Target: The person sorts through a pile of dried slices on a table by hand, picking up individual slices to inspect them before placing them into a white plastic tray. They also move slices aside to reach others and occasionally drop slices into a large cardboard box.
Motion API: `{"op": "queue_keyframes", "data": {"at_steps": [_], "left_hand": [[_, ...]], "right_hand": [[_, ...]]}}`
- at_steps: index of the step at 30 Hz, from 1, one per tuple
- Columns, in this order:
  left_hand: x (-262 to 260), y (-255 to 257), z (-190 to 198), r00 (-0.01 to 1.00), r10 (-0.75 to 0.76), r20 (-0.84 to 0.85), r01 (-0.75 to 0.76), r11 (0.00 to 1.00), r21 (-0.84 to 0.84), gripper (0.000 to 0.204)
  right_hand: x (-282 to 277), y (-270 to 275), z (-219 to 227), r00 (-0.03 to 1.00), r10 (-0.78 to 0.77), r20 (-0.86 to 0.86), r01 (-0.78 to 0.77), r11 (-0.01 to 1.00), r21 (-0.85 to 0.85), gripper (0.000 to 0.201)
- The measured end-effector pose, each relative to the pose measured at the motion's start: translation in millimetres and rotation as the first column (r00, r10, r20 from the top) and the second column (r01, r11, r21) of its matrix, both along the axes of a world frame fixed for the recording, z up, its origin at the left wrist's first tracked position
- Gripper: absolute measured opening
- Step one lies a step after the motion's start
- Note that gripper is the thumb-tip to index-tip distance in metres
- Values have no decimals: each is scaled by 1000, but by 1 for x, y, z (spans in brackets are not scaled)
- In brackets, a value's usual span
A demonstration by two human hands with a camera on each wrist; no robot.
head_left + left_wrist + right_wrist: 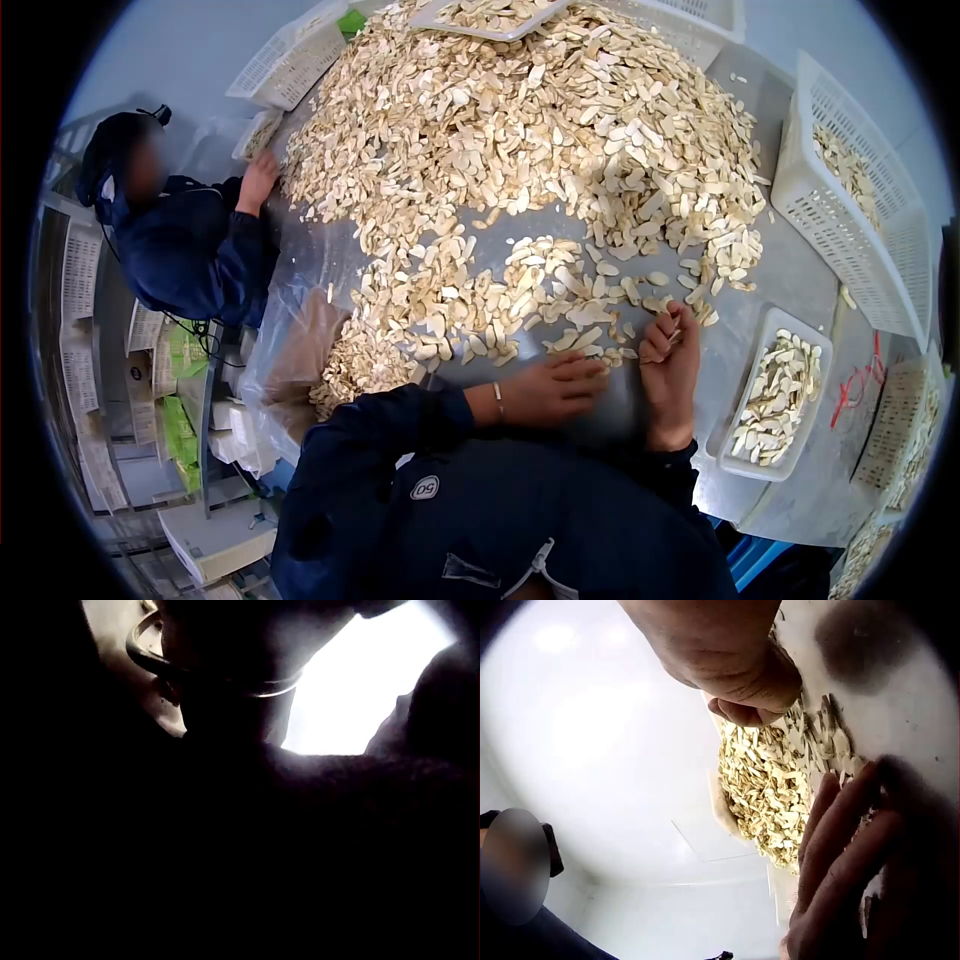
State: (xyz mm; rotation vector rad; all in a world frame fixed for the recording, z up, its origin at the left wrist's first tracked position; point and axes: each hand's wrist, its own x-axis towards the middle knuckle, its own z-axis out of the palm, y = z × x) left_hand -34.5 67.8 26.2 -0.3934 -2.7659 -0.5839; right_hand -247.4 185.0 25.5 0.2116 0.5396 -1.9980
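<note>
Pale, flat dried slices (560,270) lie over the metal table, heaped high at the back and thinly scattered near the hands. My left hand (555,388), a bracelet (498,395) at its wrist, reaches in from the left with fingers nearly straight over the near slices. In the right wrist view those fingers (840,840) rest low beside slices. My right hand (672,365) is raised at the edge of the scatter, fingers curled inward, a pale sliver of a slice showing between them. From the right wrist view the curled hand (735,667) hides its palm. The left wrist view is mostly dark.
A white tray (745,445) of slices stands at the right. Large white baskets (790,190) ring the table, and red string (850,390) lies near its right edge. Another person (190,230) works at the left. A plastic bag (275,350) with slices beside it is front left.
</note>
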Motion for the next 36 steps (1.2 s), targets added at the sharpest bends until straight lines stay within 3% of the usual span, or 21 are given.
{"op": "queue_keyframes", "data": {"at_steps": [1,4,6,7,10,13,16,19,22,26,29,30,31,33,34,35,36], "left_hand": [[1,-2,1,999,40,-5,-41,999,-28,23],[33,-29,-74,948,252,197,-231,965,-125,20],[43,-51,-15,925,365,-103,-377,912,-163,17],[48,-57,-5,865,493,-87,-501,857,-123,15],[68,-73,2,746,652,-134,-665,738,-115,21],[74,-75,10,694,701,-167,-720,682,-128,26],[84,-75,10,703,699,-132,-711,689,-138,28],[103,-84,6,694,714,-93,-719,681,-143,28],[126,-105,-1,619,782,-71,-779,598,-190,27],[144,-145,-3,465,867,-178,-884,445,-142,19],[141,-153,8,327,913,-242,-945,323,-58,18],[135,-152,9,359,911,-203,-929,371,20,17],[127,-148,9,392,905,-167,-906,411,101,17],[100,-131,15,553,824,-127,-813,567,135,17],[87,-121,11,614,781,-117,-766,625,153,19],[73,-115,10,694,698,-176,-686,715,134,21],[60,-107,8,727,667,-163,-649,745,154,21]], "right_hand": [[3,-1,0,1000,2,-14,-2,1000,4,19],[12,0,7,993,24,-118,-15,997,70,16],[19,-2,13,920,133,-369,-46,971,233,14],[21,-3,15,856,198,-478,-43,948,316,14],[22,-17,3,394,423,-816,169,839,517,14],[18,-39,21,-95,654,-750,404,714,571,19],[15,-62,18,-296,729,-617,520,665,537,22],[19,-80,25,-357,803,-477,585,590,557,26],[20,-90,24,-370,804,-465,570,592,570,24],[19,-96,19,-299,751,-589,436,656,616,21],[14,-91,19,-7,617,-787,162,777,608,20],[14,-84,34,286,705,-649,-96,695,713,15],[20,-77,38,462,633,-622,-191,756,627,14],[33,-63,42,759,464,-456,-299,871,389,13],[35,-56,31,733,446,-513,-397,894,209,16],[37,-48,21,751,446,-488,-386,895,223,17],[46,-44,19,771,441,-461,-372,898,237,17]]}}
